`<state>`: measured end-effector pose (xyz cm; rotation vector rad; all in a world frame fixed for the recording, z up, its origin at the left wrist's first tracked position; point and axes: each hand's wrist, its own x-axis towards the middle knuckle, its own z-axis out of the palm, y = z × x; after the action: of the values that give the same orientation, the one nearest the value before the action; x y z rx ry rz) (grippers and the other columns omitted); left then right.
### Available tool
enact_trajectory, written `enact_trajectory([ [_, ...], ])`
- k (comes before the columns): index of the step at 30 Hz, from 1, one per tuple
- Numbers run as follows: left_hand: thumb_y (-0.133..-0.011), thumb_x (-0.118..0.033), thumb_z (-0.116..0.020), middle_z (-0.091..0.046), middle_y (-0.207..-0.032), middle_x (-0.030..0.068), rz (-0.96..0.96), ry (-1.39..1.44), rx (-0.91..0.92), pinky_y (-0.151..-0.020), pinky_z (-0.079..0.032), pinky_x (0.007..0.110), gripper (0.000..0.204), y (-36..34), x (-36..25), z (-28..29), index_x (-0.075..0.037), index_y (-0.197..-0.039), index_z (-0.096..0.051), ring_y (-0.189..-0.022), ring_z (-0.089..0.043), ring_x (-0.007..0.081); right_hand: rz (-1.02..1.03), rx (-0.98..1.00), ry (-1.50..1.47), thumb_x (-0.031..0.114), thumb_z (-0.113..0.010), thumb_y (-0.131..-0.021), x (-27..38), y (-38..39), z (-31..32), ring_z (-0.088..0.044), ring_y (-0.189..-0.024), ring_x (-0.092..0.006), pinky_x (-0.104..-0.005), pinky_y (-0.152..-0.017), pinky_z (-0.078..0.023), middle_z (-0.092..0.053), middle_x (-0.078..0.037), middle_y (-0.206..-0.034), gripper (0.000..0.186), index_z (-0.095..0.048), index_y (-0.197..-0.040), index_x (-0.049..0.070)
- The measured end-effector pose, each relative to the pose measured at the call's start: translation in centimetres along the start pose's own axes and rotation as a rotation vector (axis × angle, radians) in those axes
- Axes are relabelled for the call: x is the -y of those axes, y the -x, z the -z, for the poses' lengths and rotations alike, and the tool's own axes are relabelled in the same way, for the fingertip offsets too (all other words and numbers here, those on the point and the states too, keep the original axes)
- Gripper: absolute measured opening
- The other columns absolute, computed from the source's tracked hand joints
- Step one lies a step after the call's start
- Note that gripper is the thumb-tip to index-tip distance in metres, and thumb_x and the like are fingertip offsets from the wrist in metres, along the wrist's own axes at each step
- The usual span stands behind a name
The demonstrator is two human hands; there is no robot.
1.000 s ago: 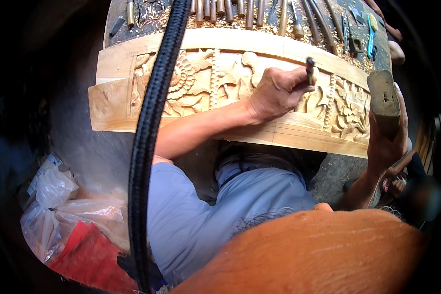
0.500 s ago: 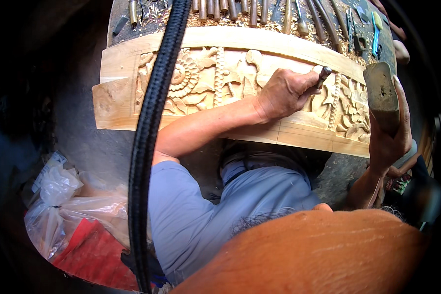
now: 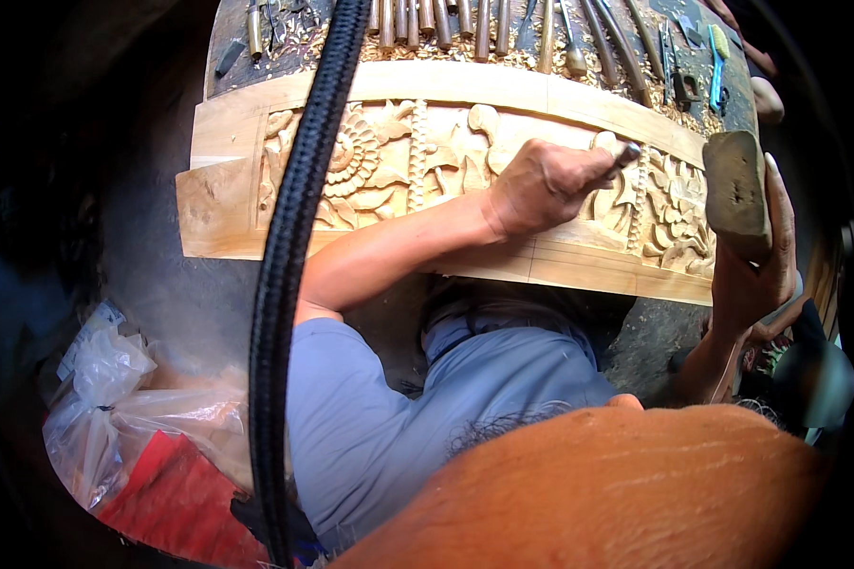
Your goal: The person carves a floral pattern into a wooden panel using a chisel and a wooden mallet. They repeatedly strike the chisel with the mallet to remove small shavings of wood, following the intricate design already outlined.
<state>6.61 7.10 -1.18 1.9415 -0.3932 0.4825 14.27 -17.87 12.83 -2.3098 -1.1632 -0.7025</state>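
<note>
A long pale wooden board (image 3: 579, 256) lies in front of me, carved in relief with a round flower (image 3: 349, 156), leaves and twisted rope-like bands. My left hand (image 3: 541, 188) rests over its uncarved middle stretch, closed around a chisel. The chisel's butt end (image 3: 628, 155) sticks out past the thumb; its blade is hidden beneath the hand. At the right end of the board, my right hand (image 3: 757, 283) is closed on a blocky wooden mallet (image 3: 736, 194), raised and apart from the chisel. The mallet head hides much of its grip.
Beyond the board, several wooden-handled carving tools (image 3: 484, 33) lie among wood shavings (image 3: 342, 52) on the worktable. A blue brush (image 3: 716, 66) is at the far right. At lower left are a clear plastic bag (image 3: 104, 379) and red material (image 3: 176, 498). A black cable (image 3: 280, 284) crosses the view.
The view has shifted slightly, so the board sits a little lower. The mallet has tilted a little, showing more of its face. Both hands keep their hold.
</note>
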Motion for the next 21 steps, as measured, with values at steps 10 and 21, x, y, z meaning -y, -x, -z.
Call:
enact_trajectory([
  [10, -0.094, -0.005, -0.080, -0.077, -0.086, 0.0181, 0.077, 0.130, -0.043, -0.065, -0.061, 0.042, 0.018, 0.1, -0.2, 0.2, -0.004, -0.108, -0.069, -0.078, -0.078, 0.0379, -0.005, 0.026, -0.078, -0.007, -0.093, -0.078, 0.5, 0.6, -0.8, -0.073, -0.130, -0.0335, -0.0432, -0.112, -0.058, -0.074, -0.020, -0.142, 0.073, -0.067, -0.146, -0.001],
  [21, -0.097, -0.006, -0.079, -0.074, -0.079, 0.0177, 0.054, -0.006, 0.013, -0.059, -0.058, 0.038, 0.009, 0.0, 0.1, 0.0, -0.004, -0.105, -0.074, -0.065, -0.075, 0.0308, 0.052, 0.002, -0.049, -0.008, -0.092, -0.078, 1.4, -0.5, -0.9, -0.073, -0.130, -0.0339, -0.0433, -0.109, -0.060, -0.075, -0.020, -0.140, 0.072, -0.068, -0.145, -0.001],
])
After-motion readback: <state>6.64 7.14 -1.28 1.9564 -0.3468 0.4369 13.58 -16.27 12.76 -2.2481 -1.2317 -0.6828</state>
